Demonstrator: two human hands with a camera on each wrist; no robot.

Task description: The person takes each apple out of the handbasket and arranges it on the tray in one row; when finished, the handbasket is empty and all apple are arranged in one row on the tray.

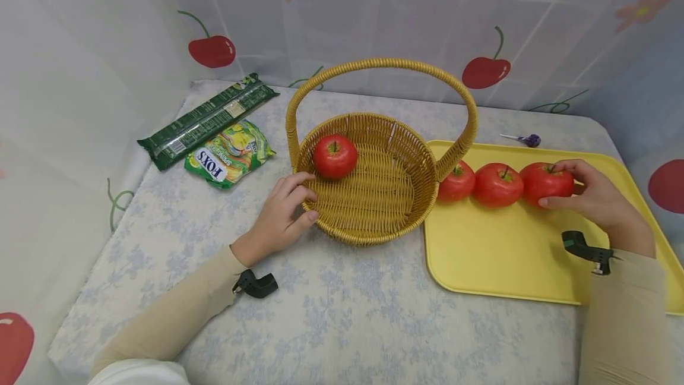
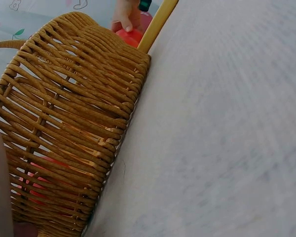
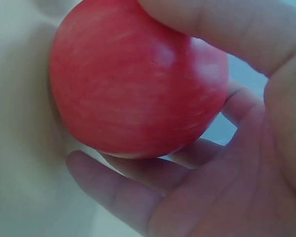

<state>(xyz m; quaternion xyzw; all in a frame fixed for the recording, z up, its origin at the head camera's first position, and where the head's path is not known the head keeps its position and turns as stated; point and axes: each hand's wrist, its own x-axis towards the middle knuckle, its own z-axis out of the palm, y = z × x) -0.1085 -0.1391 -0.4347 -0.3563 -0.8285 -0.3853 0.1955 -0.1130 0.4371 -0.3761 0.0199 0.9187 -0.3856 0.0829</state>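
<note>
A tan wicker basket (image 1: pixel 374 236) with a tall arched handle stands mid-table, one red apple (image 1: pixel 335 157) inside at its left. My left hand (image 1: pixel 280 215) holds the basket's left front rim, its bent fingertips over the edge. In the left wrist view the woven side (image 2: pixel 74 108) fills much of the picture. On the yellow tray (image 1: pixel 497 266), my right hand (image 1: pixel 593 195) grips the rightmost apple (image 1: pixel 546 185), thumb in front and fingers behind. The right wrist view shows this apple (image 3: pixel 138 84) between thumb and fingers. Beside it sit a middle apple (image 1: pixel 498 185) and another (image 1: pixel 456 183), partly behind the basket.
A long dark green packet (image 1: pixel 211 120) lies at the back left, with a green FOX'S sweet bag (image 1: pixel 230 153) against it. Behind the tray's far edge lies a purple-wrapped lollipop (image 1: pixel 530 140). A cherry-print curtain (image 1: pixel 374 16) borders the patterned tablecloth (image 1: pixel 342 325).
</note>
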